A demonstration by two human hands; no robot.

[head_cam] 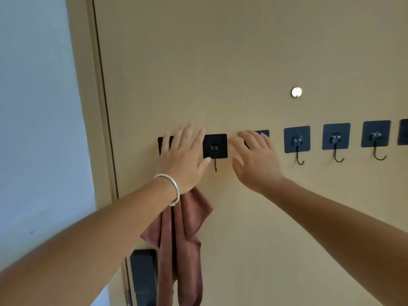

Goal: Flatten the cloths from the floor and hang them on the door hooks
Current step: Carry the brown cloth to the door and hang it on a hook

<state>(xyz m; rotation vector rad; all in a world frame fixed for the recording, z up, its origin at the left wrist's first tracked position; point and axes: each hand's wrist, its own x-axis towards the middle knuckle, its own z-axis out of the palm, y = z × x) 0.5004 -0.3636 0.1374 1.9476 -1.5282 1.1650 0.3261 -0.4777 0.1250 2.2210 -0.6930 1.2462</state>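
Head view: brown cloth (181, 244) hangs near the door's (242, 51) left edge, probably off the first hook pad (164, 145), which my left hand (184, 160) hides. Right hand (257, 161) beside it, both spread, holding nothing. This hang looks done; second hook (215, 149) bare. Next: fetch another cloth, flatten it.

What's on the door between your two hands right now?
In the head view, one black hook, bare, sits between the left hand and the right hand.
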